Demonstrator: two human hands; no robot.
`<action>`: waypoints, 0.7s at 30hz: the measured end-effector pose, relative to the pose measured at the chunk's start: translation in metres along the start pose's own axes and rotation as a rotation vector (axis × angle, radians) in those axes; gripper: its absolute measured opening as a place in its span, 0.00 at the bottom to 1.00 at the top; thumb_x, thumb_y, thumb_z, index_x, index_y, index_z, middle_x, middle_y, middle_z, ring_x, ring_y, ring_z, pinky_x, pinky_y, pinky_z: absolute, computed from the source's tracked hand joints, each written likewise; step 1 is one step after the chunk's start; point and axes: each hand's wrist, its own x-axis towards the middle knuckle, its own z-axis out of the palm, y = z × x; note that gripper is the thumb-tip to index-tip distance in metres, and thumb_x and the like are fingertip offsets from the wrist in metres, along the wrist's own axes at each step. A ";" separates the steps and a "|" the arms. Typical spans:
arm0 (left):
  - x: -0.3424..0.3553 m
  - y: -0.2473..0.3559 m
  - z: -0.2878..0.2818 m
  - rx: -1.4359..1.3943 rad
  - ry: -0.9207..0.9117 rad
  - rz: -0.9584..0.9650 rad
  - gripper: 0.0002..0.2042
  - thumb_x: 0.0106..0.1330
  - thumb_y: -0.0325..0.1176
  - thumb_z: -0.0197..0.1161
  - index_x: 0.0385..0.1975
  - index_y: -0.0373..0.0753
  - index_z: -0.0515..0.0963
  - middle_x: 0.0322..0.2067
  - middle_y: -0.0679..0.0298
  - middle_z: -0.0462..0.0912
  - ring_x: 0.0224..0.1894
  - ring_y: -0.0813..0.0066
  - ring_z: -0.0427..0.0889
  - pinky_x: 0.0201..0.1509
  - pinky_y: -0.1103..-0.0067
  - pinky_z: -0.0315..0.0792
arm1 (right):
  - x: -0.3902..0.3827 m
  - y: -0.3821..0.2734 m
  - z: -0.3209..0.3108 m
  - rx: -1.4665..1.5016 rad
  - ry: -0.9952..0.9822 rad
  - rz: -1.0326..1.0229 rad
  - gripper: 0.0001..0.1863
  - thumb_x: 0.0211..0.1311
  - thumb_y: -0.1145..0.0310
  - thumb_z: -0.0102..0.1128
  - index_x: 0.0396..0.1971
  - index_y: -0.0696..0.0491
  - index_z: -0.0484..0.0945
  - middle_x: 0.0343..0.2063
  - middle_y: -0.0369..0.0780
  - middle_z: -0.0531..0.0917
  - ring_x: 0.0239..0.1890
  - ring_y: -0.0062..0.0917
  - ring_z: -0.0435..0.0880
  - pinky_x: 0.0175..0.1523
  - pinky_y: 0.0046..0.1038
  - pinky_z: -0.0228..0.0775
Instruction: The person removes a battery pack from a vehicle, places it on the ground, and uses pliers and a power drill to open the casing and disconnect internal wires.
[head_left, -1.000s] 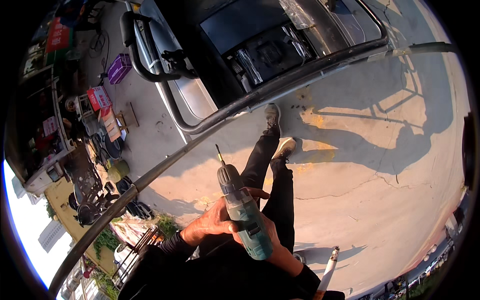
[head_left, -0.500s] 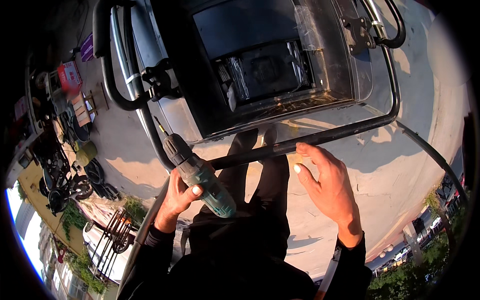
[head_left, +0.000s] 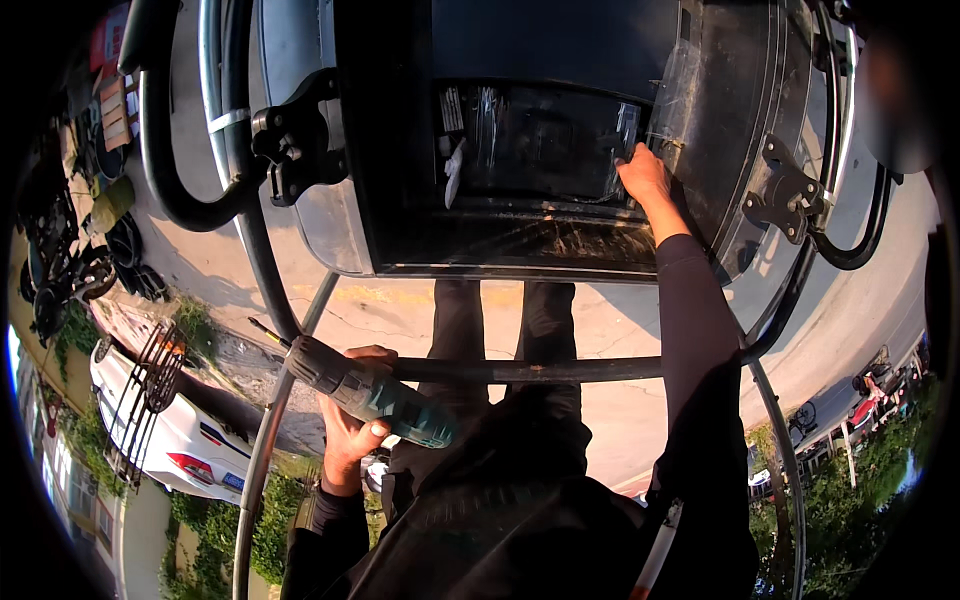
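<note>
My left hand (head_left: pixel 345 440) is wrapped round a dark green and black cordless drill (head_left: pixel 375 395), beside the left end of a black crossbar (head_left: pixel 530 371). A long thin bit (head_left: pixel 268 333) points from the drill toward the upper left. Over the crossbar, my right arm stretches into a black open compartment (head_left: pixel 560 268). There my right hand (head_left: pixel 646 180) has its fingers drawn together at the lower end of a clear plastic packet (head_left: pixel 626 130); what they grip is hidden. Another shiny clear packet (head_left: pixel 488 125) and a small whitish plastic piece (head_left: pixel 454 175) lie further left inside.
Bent metal tubes frame the compartment, with a black bracket on the left (head_left: pixel 298 140) and another on the right (head_left: pixel 785 195). My legs stand beneath the crossbar. A white car (head_left: pixel 165 425) is at the left, and a motorcycle (head_left: pixel 60 260) stands beyond it.
My right hand has moved from above the crossbar forward into the compartment, its fingers drawing together. The view has shifted closer to the compartment. The drill stays in my left hand.
</note>
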 end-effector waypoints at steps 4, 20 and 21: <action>-0.008 -0.005 0.005 0.002 0.099 0.001 0.43 0.45 0.67 0.76 0.43 0.26 0.79 0.48 0.48 0.82 0.47 0.60 0.84 0.51 0.68 0.78 | 0.005 -0.014 0.052 -0.032 0.116 0.087 0.20 0.65 0.56 0.65 0.49 0.53 0.78 0.47 0.51 0.86 0.53 0.47 0.85 0.58 0.46 0.77; -0.006 -0.009 0.013 -0.128 0.190 0.040 0.43 0.47 0.69 0.74 0.45 0.29 0.78 0.47 0.49 0.83 0.46 0.63 0.84 0.48 0.69 0.78 | -0.112 -0.080 0.096 0.071 -0.358 -0.628 0.24 0.75 0.50 0.49 0.43 0.58 0.81 0.50 0.50 0.82 0.54 0.49 0.81 0.60 0.46 0.72; -0.006 -0.009 0.013 -0.132 0.187 0.036 0.43 0.47 0.69 0.74 0.45 0.29 0.78 0.47 0.49 0.83 0.46 0.63 0.84 0.48 0.69 0.78 | -0.106 -0.084 0.095 -0.045 -0.219 -0.625 0.21 0.73 0.52 0.54 0.42 0.58 0.80 0.47 0.50 0.82 0.52 0.48 0.81 0.58 0.45 0.73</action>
